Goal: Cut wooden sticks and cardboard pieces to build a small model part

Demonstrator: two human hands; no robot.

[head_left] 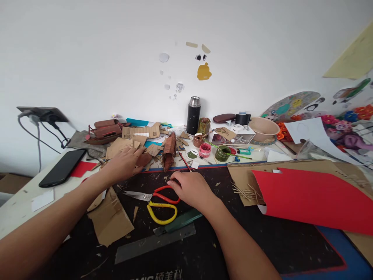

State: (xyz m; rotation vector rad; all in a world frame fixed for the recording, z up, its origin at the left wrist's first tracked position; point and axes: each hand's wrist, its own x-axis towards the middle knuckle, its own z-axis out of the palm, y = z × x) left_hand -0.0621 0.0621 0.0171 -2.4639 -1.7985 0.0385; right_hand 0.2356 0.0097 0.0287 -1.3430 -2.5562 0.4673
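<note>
My left hand [126, 160] rests on cardboard scraps [118, 146] at the back left, fingers stretched and apart. A brown-painted piece [145, 159] lies at its fingertips. Right of that stands a small brown boat-shaped cardboard model [169, 151]. My right hand [194, 187] is over the black mat, fingers curled together at the red handle of the scissors [162, 204]. Whatever those fingers hold, if anything, is hidden. The scissors lie with parted blades pointing left; one handle is red, the other yellow. Under the right wrist lies a dark green tool [182, 221].
Paint jars [205, 150], a black thermos [194, 115] and a beige bowl [264, 130] line the back. A phone [62, 168] lies left, near a larger brown model [105, 132]. Red card [311, 198] covers cardboard at right. A torn cardboard piece [110, 219] lies front left.
</note>
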